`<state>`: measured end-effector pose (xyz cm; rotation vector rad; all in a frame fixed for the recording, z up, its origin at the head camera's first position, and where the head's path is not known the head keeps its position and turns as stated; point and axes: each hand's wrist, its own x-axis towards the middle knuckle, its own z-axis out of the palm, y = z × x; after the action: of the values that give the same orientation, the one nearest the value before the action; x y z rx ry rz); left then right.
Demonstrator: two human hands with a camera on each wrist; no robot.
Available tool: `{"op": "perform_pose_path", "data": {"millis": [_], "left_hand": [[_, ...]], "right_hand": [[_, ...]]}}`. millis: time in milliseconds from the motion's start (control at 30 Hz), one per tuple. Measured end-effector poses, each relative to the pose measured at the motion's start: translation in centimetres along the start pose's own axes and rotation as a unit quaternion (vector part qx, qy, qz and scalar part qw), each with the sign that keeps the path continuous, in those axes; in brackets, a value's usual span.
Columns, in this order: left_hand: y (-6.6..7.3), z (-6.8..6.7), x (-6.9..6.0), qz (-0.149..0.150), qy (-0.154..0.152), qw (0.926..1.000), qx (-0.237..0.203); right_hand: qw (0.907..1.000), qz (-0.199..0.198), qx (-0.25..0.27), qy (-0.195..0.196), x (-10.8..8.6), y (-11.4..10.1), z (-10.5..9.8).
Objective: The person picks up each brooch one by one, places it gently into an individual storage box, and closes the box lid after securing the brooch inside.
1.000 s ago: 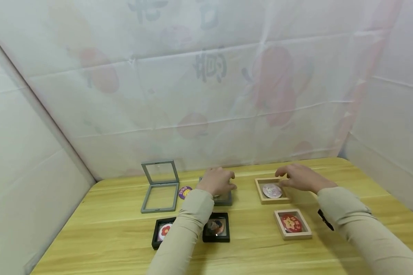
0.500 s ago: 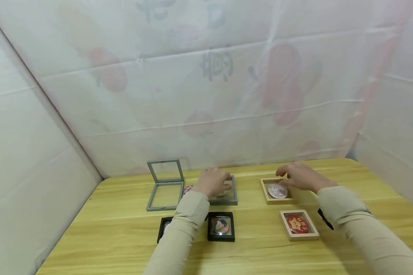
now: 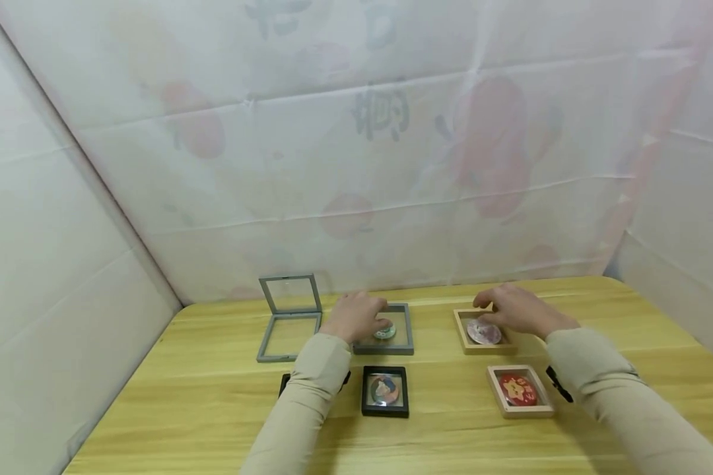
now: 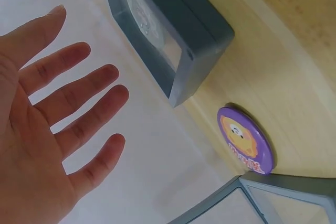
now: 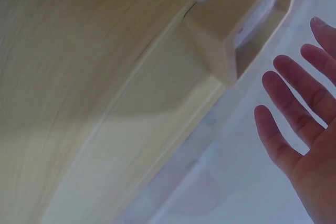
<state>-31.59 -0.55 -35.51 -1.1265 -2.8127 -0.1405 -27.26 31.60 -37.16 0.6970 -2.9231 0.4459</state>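
My left hand (image 3: 353,316) hovers over the left side of a closed grey display frame (image 3: 412,333) with a green round badge (image 3: 385,332) inside. Its fingers are spread and hold nothing in the left wrist view. Close by lies a purple round badge (image 4: 245,139), hidden behind the hand and sleeve in the head view. Left of it, another grey display frame (image 3: 260,356) has its lid (image 3: 291,295) raised. My right hand (image 3: 521,309), fingers relaxed and holding nothing, is above the right side of a tan display frame (image 3: 490,351) with a pale pinkish badge (image 3: 483,332) in it.
Nearer on the wooden table (image 3: 440,442) lie a black frame with a portrait badge (image 3: 385,391) and a light wood frame with a red star badge (image 3: 518,390). A second black frame (image 3: 284,382) is mostly behind my left sleeve. White curtains (image 3: 273,171) enclose the table.
My left hand has drawn left from the closed grey frame, uncovering its green badge while covering the purple one. My right hand stays over the tan frame. The head view has shifted slightly.
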Motion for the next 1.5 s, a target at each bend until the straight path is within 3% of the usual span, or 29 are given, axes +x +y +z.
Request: {"op": "perform_pose_path", "data": {"millis": [167, 500, 733, 1033, 1500], "left_hand": [[-0.1, 0.0, -0.1, -0.020, -0.019, 0.9996, -0.004], [0.0, -0.4, -0.9, -0.036, -0.019, 0.9992, 0.003], [-0.2, -0.6, -0.9, -0.037, -0.017, 0.9991, 0.015], [-0.2, -1.4, -1.4, -0.045, -0.024, 0.9986, 0.013], [-2.3, -1.7, -2.8, -0.047, -0.002, 0.9989, 0.004]], "right_hand": [[0.9999, -0.003, 0.008, 0.008, 0.1, -0.2, 0.3], [0.9994, -0.017, 0.016, 0.028, 0.2, -0.2, 0.6], [0.9991, -0.005, 0.025, 0.034, -0.5, -0.4, 0.8], [0.9997, 0.003, 0.012, 0.020, -0.3, -0.8, 0.1], [0.9998, -0.005, 0.014, 0.013, 0.9, -1.3, -0.3]]}}
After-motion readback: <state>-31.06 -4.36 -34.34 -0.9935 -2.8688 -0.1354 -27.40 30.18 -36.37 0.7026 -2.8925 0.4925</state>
